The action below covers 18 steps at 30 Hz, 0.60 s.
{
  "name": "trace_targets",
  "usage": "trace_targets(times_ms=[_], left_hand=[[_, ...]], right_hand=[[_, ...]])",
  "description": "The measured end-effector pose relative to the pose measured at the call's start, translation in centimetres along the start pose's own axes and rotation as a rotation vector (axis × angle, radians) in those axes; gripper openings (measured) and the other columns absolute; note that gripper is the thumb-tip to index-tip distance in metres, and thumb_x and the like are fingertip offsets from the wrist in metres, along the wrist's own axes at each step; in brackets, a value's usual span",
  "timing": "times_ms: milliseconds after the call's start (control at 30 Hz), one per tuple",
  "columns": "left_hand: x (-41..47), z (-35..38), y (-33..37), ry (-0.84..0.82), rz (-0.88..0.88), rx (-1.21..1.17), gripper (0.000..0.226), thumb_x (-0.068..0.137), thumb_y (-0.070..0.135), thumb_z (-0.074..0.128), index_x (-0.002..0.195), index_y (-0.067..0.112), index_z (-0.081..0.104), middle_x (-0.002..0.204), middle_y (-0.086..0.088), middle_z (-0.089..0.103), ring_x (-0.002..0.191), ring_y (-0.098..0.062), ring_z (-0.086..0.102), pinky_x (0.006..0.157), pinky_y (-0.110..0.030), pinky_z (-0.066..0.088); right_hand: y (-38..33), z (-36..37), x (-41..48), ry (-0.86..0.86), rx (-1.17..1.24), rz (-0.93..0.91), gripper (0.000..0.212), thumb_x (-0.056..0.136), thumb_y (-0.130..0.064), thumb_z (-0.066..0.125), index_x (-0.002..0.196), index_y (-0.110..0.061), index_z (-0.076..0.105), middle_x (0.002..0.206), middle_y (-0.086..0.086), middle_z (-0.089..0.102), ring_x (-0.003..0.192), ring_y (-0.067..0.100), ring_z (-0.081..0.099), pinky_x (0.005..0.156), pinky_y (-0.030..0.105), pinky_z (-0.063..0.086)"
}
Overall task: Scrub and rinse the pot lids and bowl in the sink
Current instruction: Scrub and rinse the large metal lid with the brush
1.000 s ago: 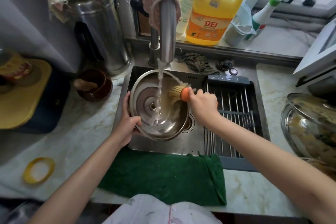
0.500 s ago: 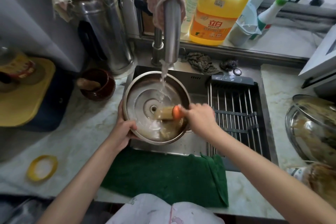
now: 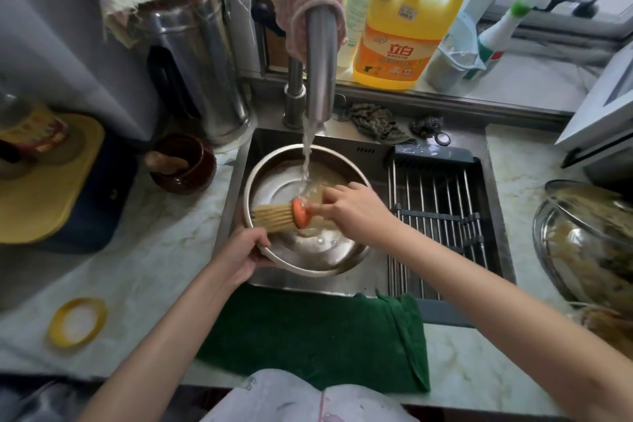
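A round steel pot lid (image 3: 318, 255) lies underside up in the sink (image 3: 373, 283), with water from the tap (image 3: 320, 72) running onto it. My left hand (image 3: 245, 255) grips the lid's near left rim. My right hand (image 3: 352, 209) holds a bristle brush (image 3: 279, 214) with an orange collar; the bristles point left and press on the lid's left inner side. Water pools in the lid's lower half.
A black drain rack (image 3: 442, 212) fills the sink's right half. A green towel (image 3: 318, 332) lies over the front edge. Another steel lid (image 3: 589, 243) sits on the counter right. A brown bowl (image 3: 185, 164), a steel kettle (image 3: 202, 68) and a yellow detergent jug (image 3: 404, 34) stand behind.
The brush has swept from the lid's upper right, through the centre, to its left side. My left hand has shifted along the rim toward the near edge.
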<state>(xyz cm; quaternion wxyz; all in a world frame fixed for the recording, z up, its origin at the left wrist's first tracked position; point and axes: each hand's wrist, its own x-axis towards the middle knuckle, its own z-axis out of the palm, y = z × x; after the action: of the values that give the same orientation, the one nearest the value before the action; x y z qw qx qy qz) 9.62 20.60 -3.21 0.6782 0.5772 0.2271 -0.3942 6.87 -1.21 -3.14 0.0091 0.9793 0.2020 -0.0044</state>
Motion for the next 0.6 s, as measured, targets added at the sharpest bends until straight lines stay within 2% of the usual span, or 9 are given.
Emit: trace_targets(times_ms=[100,167,233,300,367,400,467,533,600], left_hand=[[0.0,0.0,-0.4,-0.015,-0.058,0.04,0.026,0.078,-0.013,0.029,0.085,0.001,0.049,0.069,-0.011,0.05,0.056,-0.021,0.054,0.043,-0.034,0.054],[-0.3,-0.1,-0.9,-0.034,-0.09,0.034,0.029,0.078,-0.013,0.03,0.092,-0.001,0.053,0.079,-0.015,0.056,0.067,-0.024,0.056,0.045,-0.033,0.055],[-0.1,-0.2,-1.2,-0.028,-0.098,-0.001,0.035,0.076,-0.012,0.033,0.1,-0.002,0.056,0.093,-0.018,0.061,0.079,-0.027,0.06,0.049,-0.036,0.057],[0.2,0.0,-0.8,-0.005,-0.07,-0.009,0.049,0.067,-0.007,0.042,0.116,-0.002,0.052,0.107,-0.022,0.058,0.087,-0.032,0.059,0.051,-0.041,0.057],[0.7,0.2,-0.6,0.017,-0.057,-0.029,0.076,0.06,-0.005,0.044,0.135,0.005,0.041,0.117,-0.021,0.056,0.092,-0.036,0.059,0.051,-0.044,0.055],[0.8,0.5,-0.6,0.017,-0.056,-0.029,0.076,0.064,-0.007,0.041,0.138,0.009,0.038,0.118,-0.02,0.056,0.091,-0.036,0.059,0.051,-0.045,0.055],[0.4,0.9,-0.7,0.018,-0.066,0.01,0.075,0.071,-0.013,0.035,0.139,0.02,0.034,0.117,-0.018,0.054,0.091,-0.036,0.058,0.049,-0.044,0.055],[-0.1,1.3,-1.2,-0.009,-0.074,0.089,0.08,0.073,-0.015,0.033,0.136,0.035,0.032,0.12,-0.014,0.05,0.094,-0.039,0.055,0.047,-0.045,0.054],[-0.7,1.9,-1.5,-0.043,-0.089,0.166,0.082,0.074,-0.015,0.033,0.135,0.039,0.03,0.123,-0.014,0.049,0.093,-0.04,0.057,0.046,-0.045,0.054]], right_hand=[[-0.3,0.5,1.4,0.102,-0.082,0.09,0.059,0.064,-0.006,0.077,0.117,-0.028,0.068,0.069,0.003,0.057,0.052,0.021,0.053,0.049,0.027,0.034],[0.7,0.3,1.4,0.075,-0.171,0.242,0.063,0.061,-0.012,0.081,0.12,-0.026,0.066,0.07,0.004,0.057,0.052,0.023,0.055,0.048,0.027,0.036],[1.8,-0.7,0.7,-0.071,-0.184,0.396,0.065,0.071,-0.023,0.077,0.132,-0.023,0.056,0.086,0.007,0.059,0.064,0.026,0.061,0.052,0.029,0.038],[1.8,-1.8,-0.3,-0.291,-0.115,0.522,0.061,0.087,-0.028,0.06,0.143,-0.022,0.038,0.111,0.006,0.058,0.091,0.028,0.064,0.063,0.03,0.037],[1.5,-2.7,-0.5,-0.464,-0.109,0.576,0.044,0.09,-0.022,0.052,0.134,-0.016,0.049,0.115,0.004,0.062,0.102,0.027,0.062,0.069,0.029,0.037],[1.3,-3.3,-0.1,-0.538,-0.123,0.59,0.035,0.09,-0.02,0.05,0.124,-0.015,0.057,0.112,0.003,0.064,0.102,0.027,0.063,0.069,0.029,0.04],[1.0,-3.7,0.9,-0.597,-0.204,0.526,0.028,0.09,-0.015,0.048,0.114,-0.016,0.064,0.109,0.003,0.067,0.098,0.027,0.065,0.069,0.028,0.047],[1.5,-3.7,1.9,-0.471,-0.279,0.361,0.035,0.093,-0.017,0.046,0.126,-0.019,0.057,0.109,0.002,0.064,0.095,0.026,0.065,0.067,0.029,0.046],[2.7,-3.3,2.2,-0.303,-0.282,0.136,0.052,0.092,-0.022,0.047,0.143,-0.025,0.038,0.11,0.005,0.059,0.088,0.026,0.063,0.063,0.032,0.038]])
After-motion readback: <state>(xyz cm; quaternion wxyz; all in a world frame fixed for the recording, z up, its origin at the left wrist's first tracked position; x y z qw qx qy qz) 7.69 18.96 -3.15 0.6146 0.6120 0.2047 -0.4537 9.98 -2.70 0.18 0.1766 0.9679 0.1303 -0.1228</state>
